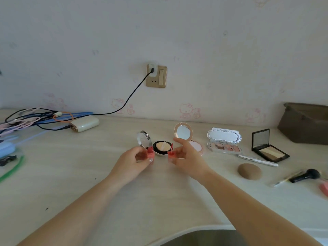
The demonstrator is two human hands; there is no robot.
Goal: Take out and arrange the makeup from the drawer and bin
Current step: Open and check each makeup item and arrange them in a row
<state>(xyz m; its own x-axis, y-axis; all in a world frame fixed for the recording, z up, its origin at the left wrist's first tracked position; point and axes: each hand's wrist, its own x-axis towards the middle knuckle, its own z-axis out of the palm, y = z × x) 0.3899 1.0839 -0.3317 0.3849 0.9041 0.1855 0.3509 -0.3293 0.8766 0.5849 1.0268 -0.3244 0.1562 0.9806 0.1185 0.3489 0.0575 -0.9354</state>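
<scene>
My left hand [137, 159] grips a small red lip-gloss bottle [150, 152], and my right hand [185, 155] holds its red cap with the wand [171, 153]; the two parts are a little apart above the desk. Just behind them an open cushion compact [160, 147] with its puff lies beside an open pink mirror compact [183, 131]. To the right lie an open white eyeshadow palette [224, 142] and an open black contour palette [268, 149].
A brown bin [304, 124] stands at the back right. A brown sponge [249, 171], a silver pencil [258, 160], a black brush [306, 175] and a pink item [324, 188] lie on the right. Cables [32, 118] and a white power bank [84, 123] lie left.
</scene>
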